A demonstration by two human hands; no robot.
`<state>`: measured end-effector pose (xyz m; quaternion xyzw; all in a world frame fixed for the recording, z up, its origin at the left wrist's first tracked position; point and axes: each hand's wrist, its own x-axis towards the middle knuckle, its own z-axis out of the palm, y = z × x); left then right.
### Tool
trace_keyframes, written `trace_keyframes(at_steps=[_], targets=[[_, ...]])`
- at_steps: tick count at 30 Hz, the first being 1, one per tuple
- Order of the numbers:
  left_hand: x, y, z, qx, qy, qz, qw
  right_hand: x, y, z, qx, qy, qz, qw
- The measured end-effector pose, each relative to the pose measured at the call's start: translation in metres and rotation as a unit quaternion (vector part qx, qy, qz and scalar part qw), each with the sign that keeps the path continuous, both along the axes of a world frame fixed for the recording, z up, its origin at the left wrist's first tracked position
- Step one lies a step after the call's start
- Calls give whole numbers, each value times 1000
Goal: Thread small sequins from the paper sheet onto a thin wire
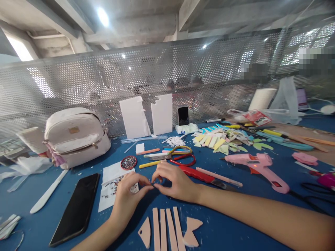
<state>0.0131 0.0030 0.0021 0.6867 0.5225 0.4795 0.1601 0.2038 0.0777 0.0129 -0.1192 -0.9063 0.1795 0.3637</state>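
Observation:
My left hand [129, 191] and my right hand [178, 182] meet above the blue table, thumbs and forefingers pinched together. A tiny dark bit shows between the fingertips, too small to name. Beneath the left hand lies a white paper sheet [104, 195] scattered with small dark and coloured specks. A round red-rimmed dish [128, 162] full of similar bits stands at the sheet's top edge. Nearer me are peach-coloured flat pieces: a rounded triangle with a hole [145, 233], several upright strips [163, 228] and a tail-shaped piece [192, 232].
Behind the hands lie scissors [186, 159], pens [151, 164] and a red utility knife [197, 174]. At right is a pink glue gun [261, 165] near coloured scraps [222, 139]. A phone [75, 209] and white backpack [77, 137] are left; a perforated metal screen [146, 69] stands behind.

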Motion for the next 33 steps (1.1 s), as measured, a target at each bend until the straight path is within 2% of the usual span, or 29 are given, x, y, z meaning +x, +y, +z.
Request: trace_keyframes(at_steps=[5, 11, 15, 19, 23, 28, 31, 33], targets=[[3, 3, 1, -15, -20, 4, 1000, 0, 2, -2, 8, -4, 6, 1000], [8, 5, 3, -21, -22, 2, 1000, 0, 3, -3, -18, 9, 5, 1000], [3, 6, 3, -21, -1, 7, 1000, 0, 3, -1, -82, 41, -20, 996], [-5, 9, 4, -10, 48, 10, 999, 1, 6, -1, -181, 124, -74, 973], [-8, 10, 5, 0, 96, 8, 995, 0, 14, -8, -218, 166, -112, 955], [-7, 9, 7, 7, 137, 12, 990, 1, 16, -10, -192, 181, -144, 954], [-6, 9, 7, 10, 153, 19, 988, 1, 11, -4, -90, 149, -140, 975], [-5, 9, 6, 12, 162, 22, 987, 1, 6, 0, -38, 96, -96, 990]])
